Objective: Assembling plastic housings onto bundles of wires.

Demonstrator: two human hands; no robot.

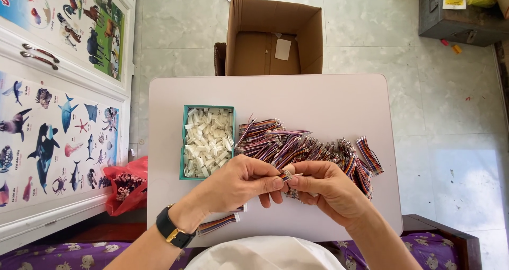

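Wire connector [287,175] between both hands' fingertips [277,182].

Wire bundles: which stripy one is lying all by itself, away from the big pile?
The wire bundle at the table's near edge, just beyond the left wrist's watch. It lies alone; the others are heaped in the big pile right of the green tray.
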